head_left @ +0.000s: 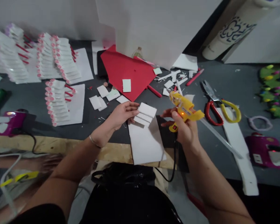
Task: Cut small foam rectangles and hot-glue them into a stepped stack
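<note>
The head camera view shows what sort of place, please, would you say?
Probably a craft workshop: the right hand holds a yellow glue gun, white scraps lie on the dark table, and similar white-and-pink pieces sit in rows.

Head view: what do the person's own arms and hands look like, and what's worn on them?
The ungloved left hand has a thin, pale bracelet at its wrist; a black cloth sleeve shows higher up. The ungloved right hand shows no bracelet.

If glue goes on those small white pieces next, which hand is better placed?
Probably the right hand: it holds the yellow glue gun near the white pieces, while the left hand holds them by their edge.
</note>
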